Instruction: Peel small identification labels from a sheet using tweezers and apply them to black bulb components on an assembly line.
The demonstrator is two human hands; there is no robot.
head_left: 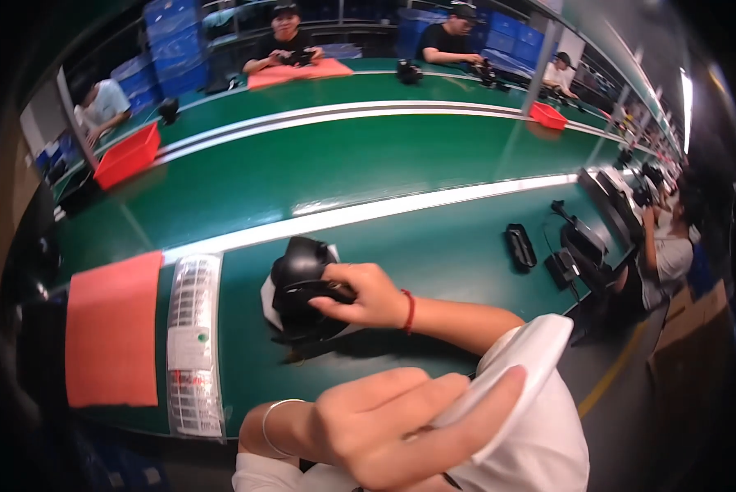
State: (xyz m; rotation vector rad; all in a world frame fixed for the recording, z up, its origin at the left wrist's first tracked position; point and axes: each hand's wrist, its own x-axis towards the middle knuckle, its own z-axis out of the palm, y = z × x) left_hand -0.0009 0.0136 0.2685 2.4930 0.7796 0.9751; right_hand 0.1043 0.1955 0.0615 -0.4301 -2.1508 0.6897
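The right hand (366,295) covers part of the round black device (301,289), so its grip and the white piece under it stay partly hidden. The left hand (392,426) hides one end of the white handheld tool (520,361), and its forearm is cut off by the lower edge. The small black parts (520,246) farther along the green bench (433,246) are too small to identify.

A factory assembly hall: long green conveyor worktop (401,164) with pale lane stripes, seated workers (284,45) lined along both sides, red parts bins (127,156), stacked blue crates (171,49), orange mats (112,340) at each station.
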